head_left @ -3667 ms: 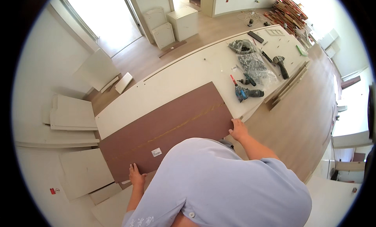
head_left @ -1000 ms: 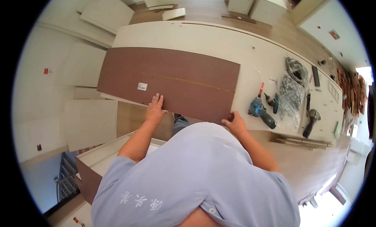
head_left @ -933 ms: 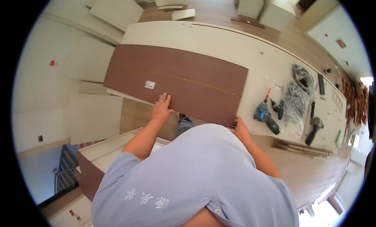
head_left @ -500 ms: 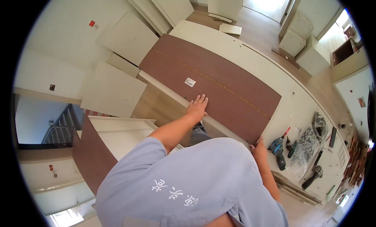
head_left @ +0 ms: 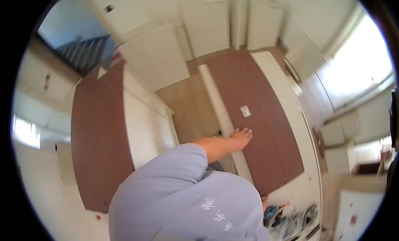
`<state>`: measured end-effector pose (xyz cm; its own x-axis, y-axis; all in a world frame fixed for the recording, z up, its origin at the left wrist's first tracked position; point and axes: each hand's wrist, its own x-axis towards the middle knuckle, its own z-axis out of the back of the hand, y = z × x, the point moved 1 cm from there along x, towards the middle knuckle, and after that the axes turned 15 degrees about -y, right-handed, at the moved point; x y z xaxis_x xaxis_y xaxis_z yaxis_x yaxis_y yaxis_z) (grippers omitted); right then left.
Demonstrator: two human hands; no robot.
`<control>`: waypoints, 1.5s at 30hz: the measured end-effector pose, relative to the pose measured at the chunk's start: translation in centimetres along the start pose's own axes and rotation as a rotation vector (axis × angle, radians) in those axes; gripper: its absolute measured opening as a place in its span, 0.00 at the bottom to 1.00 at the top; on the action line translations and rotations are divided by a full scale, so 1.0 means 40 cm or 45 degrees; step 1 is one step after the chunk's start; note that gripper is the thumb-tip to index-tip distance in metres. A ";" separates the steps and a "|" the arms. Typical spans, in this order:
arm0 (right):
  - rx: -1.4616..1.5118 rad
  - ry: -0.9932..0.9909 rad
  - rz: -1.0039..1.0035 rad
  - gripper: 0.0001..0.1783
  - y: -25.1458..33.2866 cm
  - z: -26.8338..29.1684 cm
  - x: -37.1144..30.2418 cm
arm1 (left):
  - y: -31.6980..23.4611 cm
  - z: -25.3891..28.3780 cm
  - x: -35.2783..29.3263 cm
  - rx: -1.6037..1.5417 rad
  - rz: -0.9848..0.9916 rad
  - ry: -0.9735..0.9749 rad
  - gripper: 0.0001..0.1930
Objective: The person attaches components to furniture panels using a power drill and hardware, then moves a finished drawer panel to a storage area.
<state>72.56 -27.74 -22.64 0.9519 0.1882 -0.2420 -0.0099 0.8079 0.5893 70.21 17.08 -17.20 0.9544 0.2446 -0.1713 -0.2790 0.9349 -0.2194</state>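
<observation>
A long brown board [head_left: 266,116] with a white label [head_left: 245,111] and a thin lengthwise line lies on a larger white board [head_left: 274,74]. My left hand [head_left: 241,139] rests on the brown board near its left edge, fingers stretched out and palm down. At the board's near end, my right hand [head_left: 265,200] grips its corner; my body hides most of that hand.
To the left stands a cabinet carcass with a brown side panel [head_left: 99,145] and a white inside. White panels [head_left: 156,58] lean on the far wall. A drill [head_left: 271,214] and clear plastic bags [head_left: 291,224] lie at the near right. A stair railing [head_left: 85,51] shows through an opening at far left.
My view has turned left, so the brown board now runs more away from me and the cabinet shows more fully. My left hand stays on the board, my right hand at its corner.
</observation>
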 end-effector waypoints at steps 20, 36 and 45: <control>-0.299 0.169 0.138 0.24 0.015 0.046 0.185 | -0.004 -0.008 0.014 0.012 0.017 0.013 0.31; 0.330 -0.337 -0.394 0.24 0.071 -0.007 0.018 | -0.020 0.047 0.040 0.380 -0.174 0.210 0.48; 0.661 -0.306 -0.400 0.29 0.092 0.006 -0.035 | -0.017 0.081 0.050 0.448 -0.279 0.357 0.51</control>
<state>71.28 -25.18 -19.95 0.9280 -0.1918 -0.3195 0.3718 0.4179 0.8290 72.64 17.75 -14.27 0.9077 -0.0002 -0.4197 0.0235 0.9985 0.0503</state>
